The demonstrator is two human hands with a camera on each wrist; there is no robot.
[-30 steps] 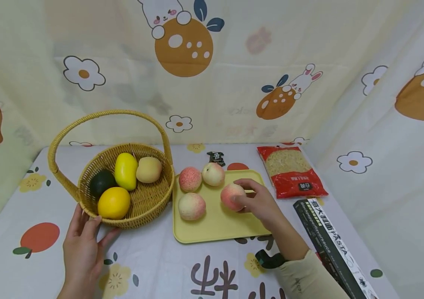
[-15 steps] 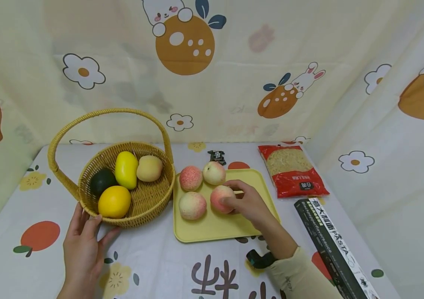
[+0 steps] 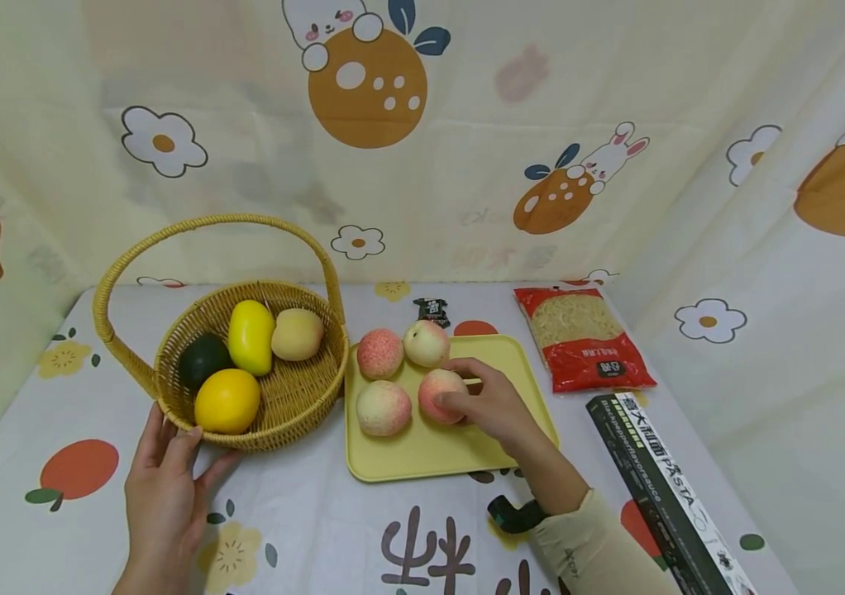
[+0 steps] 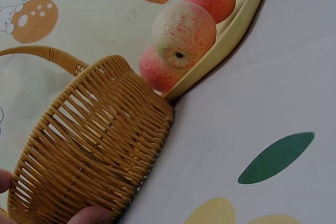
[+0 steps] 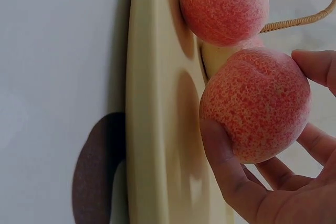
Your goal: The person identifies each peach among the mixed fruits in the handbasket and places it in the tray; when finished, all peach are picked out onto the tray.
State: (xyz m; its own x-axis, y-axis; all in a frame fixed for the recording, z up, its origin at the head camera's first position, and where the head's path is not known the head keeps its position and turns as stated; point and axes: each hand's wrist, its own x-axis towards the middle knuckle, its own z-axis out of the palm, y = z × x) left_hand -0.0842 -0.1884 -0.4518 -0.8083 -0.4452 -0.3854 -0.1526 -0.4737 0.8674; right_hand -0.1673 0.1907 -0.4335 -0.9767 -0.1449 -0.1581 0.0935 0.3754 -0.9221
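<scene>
My right hand [image 3: 497,409] holds a pink-and-cream peach [image 5: 254,103] between thumb and fingers, close over the yellow tray [image 3: 452,459]. To its left and behind, the tray bears a cream peach with a pink side [image 3: 384,408], a red speckled peach [image 3: 380,354] and a pale peach [image 3: 426,344]. My left hand [image 3: 165,500] grips the near left side of the wicker basket [image 3: 292,426], fingers at its rim and thumb low against the wall. Inside the basket lie a yellow mango [image 3: 250,337], a tan round fruit [image 3: 298,334], a dark green fruit [image 3: 203,362] and a yellow-orange fruit [image 3: 227,402].
The basket's tall handle [image 3: 221,220] arches above it, and its right side meets the tray. Behind the tray lies a small black packet [image 3: 432,311]. A red bag of dry food [image 3: 586,339] and a long pasta box [image 3: 668,492] lie on the right.
My right hand has moved the peach left across the tray, closer to the other peaches, then nearly stopped. The left hand and basket have stayed in place.
</scene>
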